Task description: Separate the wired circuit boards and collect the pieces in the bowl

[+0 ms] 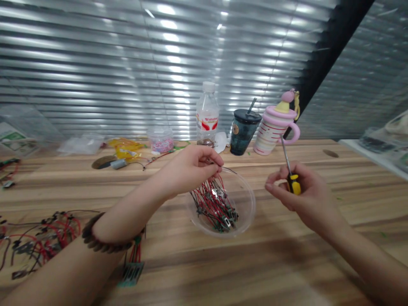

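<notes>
My left hand [194, 168] is over the far rim of a clear round plastic bowl [250, 199], its thumb and fingers pinched on a thin black wire [228, 169] that sticks out to the right. Inside the bowl lies a bundle of red and black wires [210, 204] with small switches and green boards at their ends. To the right of the bowl my right hand [302, 191] grips a small screwdriver [293, 183] by its yellow and black handle. The screwdriver's shaft points up and away. My left fingers hide where the held wire leads.
Loose wired parts [47, 238] lie at the left, with a small board [131, 274] by my left forearm. Along the back stand a plastic bottle [208, 114], a dark tumbler [244, 131], a pink mug [270, 129] and a small tub [162, 142]. A yellow packet [126, 148] is beside them.
</notes>
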The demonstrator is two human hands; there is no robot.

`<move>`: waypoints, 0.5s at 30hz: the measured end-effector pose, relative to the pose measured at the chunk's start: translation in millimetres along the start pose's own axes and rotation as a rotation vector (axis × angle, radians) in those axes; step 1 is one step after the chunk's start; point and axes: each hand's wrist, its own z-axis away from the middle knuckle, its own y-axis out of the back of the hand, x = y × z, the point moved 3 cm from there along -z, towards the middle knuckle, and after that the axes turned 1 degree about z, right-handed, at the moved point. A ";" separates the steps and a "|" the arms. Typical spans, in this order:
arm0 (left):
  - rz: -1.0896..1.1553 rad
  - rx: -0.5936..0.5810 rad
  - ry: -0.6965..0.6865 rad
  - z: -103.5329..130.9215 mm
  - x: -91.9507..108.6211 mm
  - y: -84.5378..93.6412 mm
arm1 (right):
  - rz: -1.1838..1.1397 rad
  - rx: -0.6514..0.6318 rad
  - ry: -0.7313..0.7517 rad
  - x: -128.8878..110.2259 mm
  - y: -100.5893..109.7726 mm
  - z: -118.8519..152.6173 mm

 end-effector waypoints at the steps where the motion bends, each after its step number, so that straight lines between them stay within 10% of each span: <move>1: 0.005 0.002 -0.005 0.0 -0.3 -1.3 | 0.054 -0.052 0.054 -11.7 -7.4 -5.0; 8: 0.034 0.028 -0.057 -0.9 -6.1 -9.0 | 0.530 -0.189 0.389 -43.2 -64.1 -44.5; 15: -0.715 0.278 -0.259 0.5 -0.2 1.5 | 0.494 -0.411 0.374 -26.9 -72.9 -56.6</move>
